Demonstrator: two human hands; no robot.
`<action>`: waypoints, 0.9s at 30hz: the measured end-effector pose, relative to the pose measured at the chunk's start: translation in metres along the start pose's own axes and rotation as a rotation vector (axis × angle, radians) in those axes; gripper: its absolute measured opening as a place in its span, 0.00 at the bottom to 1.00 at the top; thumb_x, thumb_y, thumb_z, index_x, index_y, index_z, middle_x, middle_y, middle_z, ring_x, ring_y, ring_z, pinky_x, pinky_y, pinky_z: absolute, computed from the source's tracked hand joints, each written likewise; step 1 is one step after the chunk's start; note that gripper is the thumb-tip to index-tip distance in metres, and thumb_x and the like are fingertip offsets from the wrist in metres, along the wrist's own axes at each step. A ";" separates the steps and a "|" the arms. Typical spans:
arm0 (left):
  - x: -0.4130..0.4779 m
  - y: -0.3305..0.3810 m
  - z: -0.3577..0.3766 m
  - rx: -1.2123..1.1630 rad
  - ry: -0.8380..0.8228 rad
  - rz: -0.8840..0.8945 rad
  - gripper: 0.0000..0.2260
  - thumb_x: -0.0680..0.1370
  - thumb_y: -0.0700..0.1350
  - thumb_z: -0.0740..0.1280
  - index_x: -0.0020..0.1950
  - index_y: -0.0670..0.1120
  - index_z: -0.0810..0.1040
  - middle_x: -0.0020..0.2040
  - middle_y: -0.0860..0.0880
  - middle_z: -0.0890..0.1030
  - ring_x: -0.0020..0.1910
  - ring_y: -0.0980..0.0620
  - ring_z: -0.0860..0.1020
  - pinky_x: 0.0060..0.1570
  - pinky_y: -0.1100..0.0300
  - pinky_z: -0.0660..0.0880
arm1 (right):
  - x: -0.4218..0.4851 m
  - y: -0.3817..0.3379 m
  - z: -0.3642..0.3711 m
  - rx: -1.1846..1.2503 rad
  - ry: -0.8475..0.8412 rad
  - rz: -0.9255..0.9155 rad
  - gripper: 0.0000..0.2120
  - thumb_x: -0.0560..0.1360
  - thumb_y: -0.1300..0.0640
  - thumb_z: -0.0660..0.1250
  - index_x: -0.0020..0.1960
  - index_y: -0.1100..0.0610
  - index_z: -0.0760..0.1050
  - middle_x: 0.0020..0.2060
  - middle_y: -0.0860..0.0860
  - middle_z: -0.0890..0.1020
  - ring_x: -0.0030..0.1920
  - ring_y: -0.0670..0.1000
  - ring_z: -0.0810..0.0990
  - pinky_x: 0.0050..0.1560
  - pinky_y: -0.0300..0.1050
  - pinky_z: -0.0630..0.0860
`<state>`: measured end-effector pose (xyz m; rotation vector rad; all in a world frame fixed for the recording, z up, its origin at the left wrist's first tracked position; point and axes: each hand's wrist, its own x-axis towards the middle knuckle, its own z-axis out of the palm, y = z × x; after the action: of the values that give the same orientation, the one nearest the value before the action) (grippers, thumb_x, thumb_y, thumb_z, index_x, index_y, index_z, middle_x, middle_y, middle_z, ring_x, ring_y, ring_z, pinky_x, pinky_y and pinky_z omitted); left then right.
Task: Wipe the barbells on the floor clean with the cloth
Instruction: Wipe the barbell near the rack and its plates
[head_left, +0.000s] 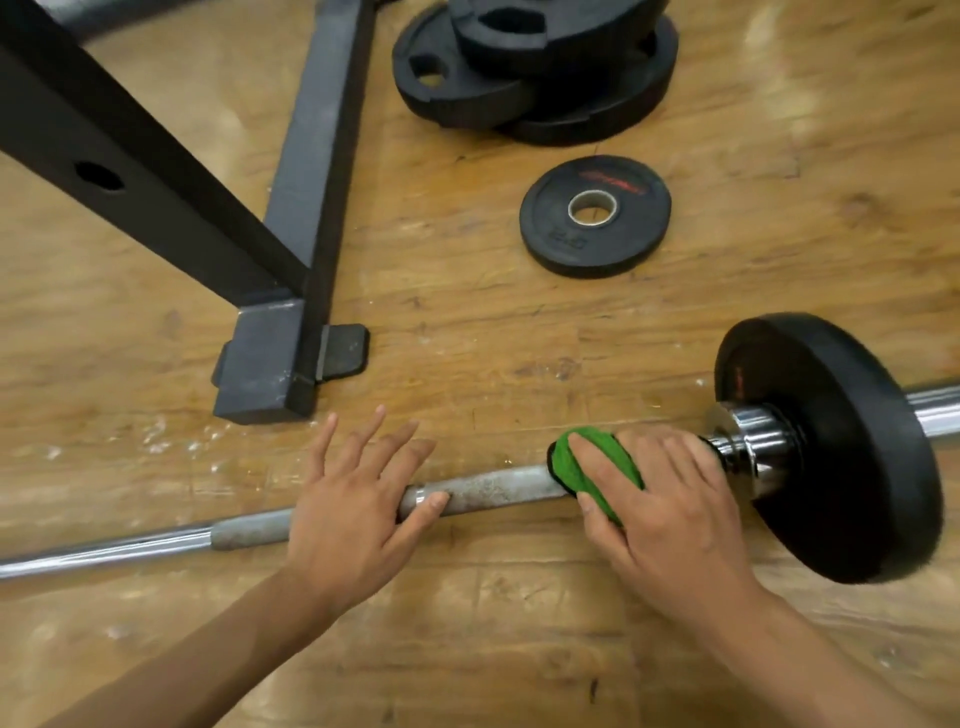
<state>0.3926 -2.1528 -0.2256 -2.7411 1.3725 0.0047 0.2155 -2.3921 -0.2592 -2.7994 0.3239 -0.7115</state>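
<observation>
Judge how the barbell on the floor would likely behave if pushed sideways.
The barbell would probably roll: it rides on a round plate. It looks heavy, being metal with a thick plate. The left hand resting on it likely steadies it.

The bare left forearm (208, 639) and bare right forearm (810, 654) end in an ungloved left hand (358, 499) and right hand (670, 509) with short, plain fingernails.

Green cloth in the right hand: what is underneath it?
The grey steel barbell bar passes under the green cloth, which the right hand grips; that covered stretch cannot be seen.
</observation>
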 end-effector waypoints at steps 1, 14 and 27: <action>0.001 -0.002 0.000 0.003 -0.007 -0.004 0.30 0.86 0.65 0.47 0.70 0.50 0.81 0.71 0.50 0.80 0.79 0.44 0.67 0.79 0.35 0.55 | 0.001 -0.001 0.002 -0.003 -0.009 0.018 0.21 0.80 0.50 0.62 0.68 0.56 0.80 0.54 0.59 0.80 0.56 0.60 0.75 0.67 0.58 0.68; 0.009 -0.001 0.001 -0.004 0.027 -0.031 0.32 0.85 0.66 0.48 0.67 0.48 0.83 0.67 0.46 0.82 0.76 0.41 0.73 0.77 0.36 0.59 | 0.043 -0.093 0.029 -0.015 -0.126 0.147 0.15 0.83 0.46 0.58 0.58 0.50 0.81 0.48 0.52 0.78 0.49 0.57 0.76 0.55 0.54 0.70; 0.012 -0.004 0.003 -0.028 0.091 -0.022 0.36 0.84 0.67 0.44 0.66 0.48 0.84 0.70 0.43 0.80 0.77 0.39 0.71 0.77 0.36 0.60 | 0.035 -0.074 0.017 -0.089 -0.154 0.302 0.20 0.84 0.46 0.53 0.66 0.49 0.79 0.55 0.53 0.80 0.59 0.58 0.78 0.78 0.55 0.58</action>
<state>0.4031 -2.1595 -0.2291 -2.8123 1.3738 -0.1040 0.2655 -2.3288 -0.2377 -2.7758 0.7445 -0.4201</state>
